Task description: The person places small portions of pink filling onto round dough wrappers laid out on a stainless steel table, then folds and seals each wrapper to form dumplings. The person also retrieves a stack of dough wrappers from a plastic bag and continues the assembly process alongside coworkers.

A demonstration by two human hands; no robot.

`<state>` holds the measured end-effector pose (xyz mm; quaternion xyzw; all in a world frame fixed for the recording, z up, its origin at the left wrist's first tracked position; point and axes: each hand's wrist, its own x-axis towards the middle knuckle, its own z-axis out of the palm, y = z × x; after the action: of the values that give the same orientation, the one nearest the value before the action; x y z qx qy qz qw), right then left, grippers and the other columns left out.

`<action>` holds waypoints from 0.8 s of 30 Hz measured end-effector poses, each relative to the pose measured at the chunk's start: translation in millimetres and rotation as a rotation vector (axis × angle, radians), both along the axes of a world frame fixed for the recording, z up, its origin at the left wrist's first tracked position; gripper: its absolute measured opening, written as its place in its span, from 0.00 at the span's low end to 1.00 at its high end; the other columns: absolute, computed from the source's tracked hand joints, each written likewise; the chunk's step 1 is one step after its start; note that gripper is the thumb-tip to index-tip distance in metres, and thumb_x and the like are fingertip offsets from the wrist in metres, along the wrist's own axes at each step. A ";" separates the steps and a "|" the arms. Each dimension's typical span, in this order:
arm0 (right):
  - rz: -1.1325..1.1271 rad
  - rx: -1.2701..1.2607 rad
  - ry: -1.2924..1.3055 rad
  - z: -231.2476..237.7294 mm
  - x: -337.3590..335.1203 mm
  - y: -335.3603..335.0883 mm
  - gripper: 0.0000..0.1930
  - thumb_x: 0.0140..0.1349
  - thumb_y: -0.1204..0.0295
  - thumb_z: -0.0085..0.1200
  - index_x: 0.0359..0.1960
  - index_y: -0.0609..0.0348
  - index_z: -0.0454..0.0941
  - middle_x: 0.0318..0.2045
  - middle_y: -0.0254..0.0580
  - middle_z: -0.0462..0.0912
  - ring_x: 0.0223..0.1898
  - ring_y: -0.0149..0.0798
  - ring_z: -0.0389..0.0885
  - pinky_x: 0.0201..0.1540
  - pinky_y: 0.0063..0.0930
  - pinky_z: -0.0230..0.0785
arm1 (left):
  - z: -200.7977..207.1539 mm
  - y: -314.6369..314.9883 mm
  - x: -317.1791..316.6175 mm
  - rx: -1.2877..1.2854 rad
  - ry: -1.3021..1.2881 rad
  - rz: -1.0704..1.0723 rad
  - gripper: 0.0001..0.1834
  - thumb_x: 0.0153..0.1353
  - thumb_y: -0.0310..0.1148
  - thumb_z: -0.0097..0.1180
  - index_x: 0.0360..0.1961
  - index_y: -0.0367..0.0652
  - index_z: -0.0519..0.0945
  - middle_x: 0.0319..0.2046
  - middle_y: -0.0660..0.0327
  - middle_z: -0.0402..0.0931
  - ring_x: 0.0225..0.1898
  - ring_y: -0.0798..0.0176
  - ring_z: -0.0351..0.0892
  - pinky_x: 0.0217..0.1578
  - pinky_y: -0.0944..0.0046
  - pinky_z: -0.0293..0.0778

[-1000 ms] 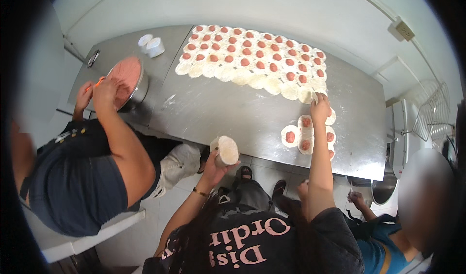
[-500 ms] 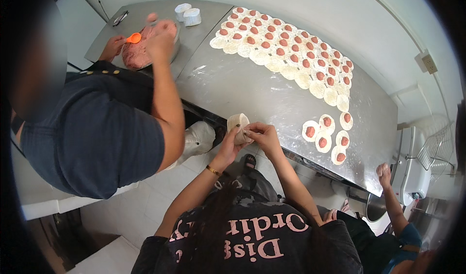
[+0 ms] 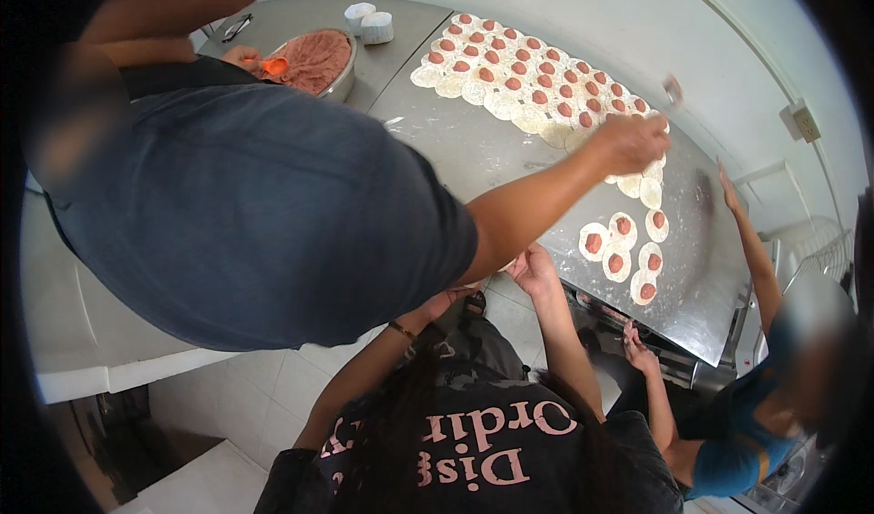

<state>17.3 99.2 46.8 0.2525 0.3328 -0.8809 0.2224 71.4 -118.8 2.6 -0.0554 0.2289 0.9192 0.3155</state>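
Observation:
My left hand [image 3: 441, 305] is low near the table's front edge, its fingers mostly hidden behind a co-worker's outstretched arm. A pale sliver of dough wrapper shows beside it; half a second ago this hand was plainly closed round a stack of wrappers. My right hand [image 3: 535, 270] is just to the right, fingers curled in a pinch at a pale wrapper edge [image 3: 507, 265], partly covered by the same arm. On the steel table [image 3: 455, 145], rows of overlapping round wrappers [image 3: 503, 104] carry lumps of pink filling [image 3: 486, 74]. Several more filled rounds [image 3: 617, 264] lie nearer, at the right.
A co-worker's arm [image 3: 537, 204] crosses before me, its hand [image 3: 635, 142] over the rows. Far left, their other hand holds an orange scoop [image 3: 276, 65] at a bowl of pink filling [image 3: 314, 59]. Two white stacks [image 3: 376, 28] stand behind. Another person [image 3: 742, 441] is at right.
The left co-worker has leaned across, reaching from the bowl to the wrapper rows and covering my hands. My right hand has shifted slightly right. The right-hand person has come further into view.

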 end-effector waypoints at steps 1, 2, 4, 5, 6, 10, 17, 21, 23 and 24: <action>-0.035 0.001 -0.005 -1.1 -0.9 2.7 0.16 0.67 0.69 0.37 0.52 0.65 0.66 0.46 0.46 0.78 0.47 0.42 0.79 0.49 0.35 0.74 | -4.2 1.2 2.6 -0.014 -0.096 0.025 0.31 0.67 0.51 0.37 0.61 0.38 0.61 0.58 0.53 0.65 0.57 0.50 0.68 0.55 0.47 0.68; -0.101 0.033 -0.052 -2.4 -2.3 5.2 0.17 0.67 0.69 0.37 0.53 0.65 0.65 0.47 0.46 0.78 0.47 0.42 0.79 0.50 0.35 0.74 | -7.5 1.5 6.5 0.005 -0.073 0.036 0.30 0.67 0.51 0.36 0.61 0.38 0.61 0.58 0.53 0.65 0.57 0.50 0.68 0.55 0.47 0.68; -0.173 -0.009 -0.026 -5.4 -7.3 9.9 0.16 0.68 0.70 0.38 0.53 0.65 0.65 0.48 0.46 0.77 0.47 0.40 0.79 0.49 0.36 0.74 | -12.3 0.8 7.6 -0.017 -0.105 0.072 0.30 0.68 0.51 0.35 0.61 0.38 0.61 0.59 0.52 0.64 0.57 0.49 0.68 0.55 0.47 0.68; -0.188 0.010 -0.005 -7.3 -10.1 11.9 0.15 0.68 0.70 0.38 0.53 0.64 0.65 0.48 0.46 0.77 0.47 0.40 0.79 0.49 0.35 0.75 | -13.8 -0.3 7.6 0.017 -0.127 0.058 0.30 0.68 0.51 0.34 0.61 0.38 0.60 0.59 0.52 0.63 0.57 0.49 0.67 0.55 0.46 0.68; -0.211 0.021 0.022 -9.6 -12.2 14.8 0.15 0.68 0.71 0.39 0.53 0.64 0.65 0.47 0.46 0.77 0.46 0.40 0.79 0.49 0.35 0.75 | -14.9 -1.9 7.1 0.008 -0.141 0.068 0.30 0.68 0.51 0.34 0.62 0.38 0.59 0.60 0.52 0.62 0.58 0.49 0.66 0.56 0.46 0.68; -0.229 0.111 0.146 -23.5 -29.8 20.6 0.16 0.62 0.80 0.45 0.52 0.64 0.66 0.46 0.46 0.77 0.43 0.38 0.80 0.43 0.31 0.77 | -16.3 -3.6 8.2 -0.016 -0.173 0.085 0.33 0.67 0.54 0.33 0.64 0.40 0.55 0.61 0.51 0.59 0.60 0.48 0.62 0.57 0.40 0.65; 0.118 0.393 0.193 -17.8 -107.7 -10.2 0.14 0.58 0.82 0.45 0.45 0.63 0.76 0.41 0.40 0.78 0.38 0.31 0.77 0.39 0.21 0.71 | 13.0 -14.7 8.7 -0.305 -0.191 0.114 0.28 0.68 0.49 0.34 0.62 0.42 0.58 0.57 0.50 0.63 0.57 0.48 0.67 0.55 0.43 0.68; 0.043 0.348 0.369 3.2 -178.1 -70.8 0.14 0.59 0.81 0.45 0.47 0.62 0.75 0.40 0.37 0.77 0.39 0.29 0.74 0.42 0.20 0.69 | 30.4 -19.8 15.8 -0.298 -0.249 0.236 0.26 0.67 0.45 0.35 0.60 0.40 0.60 0.54 0.50 0.67 0.55 0.49 0.69 0.54 0.45 0.70; -0.004 0.338 0.479 7.7 -220.0 -100.1 0.16 0.59 0.81 0.44 0.49 0.63 0.74 0.37 0.33 0.76 0.37 0.28 0.74 0.42 0.21 0.69 | 34.5 -24.5 23.8 -0.277 -0.254 0.277 0.26 0.67 0.45 0.33 0.60 0.40 0.60 0.54 0.50 0.67 0.55 0.49 0.69 0.54 0.45 0.70; -0.035 0.285 0.498 6.7 -238.9 -114.5 0.15 0.58 0.81 0.46 0.48 0.62 0.75 0.38 0.35 0.77 0.36 0.30 0.74 0.40 0.21 0.69 | 34.9 -26.6 27.7 -0.309 -0.256 0.301 0.26 0.67 0.46 0.32 0.59 0.41 0.62 0.54 0.52 0.68 0.54 0.50 0.70 0.53 0.45 0.70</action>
<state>-221.6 -15.3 53.5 0.0628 0.4931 -0.8639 0.0812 99.1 -145.4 37.5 -0.2526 0.3142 0.8954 0.1892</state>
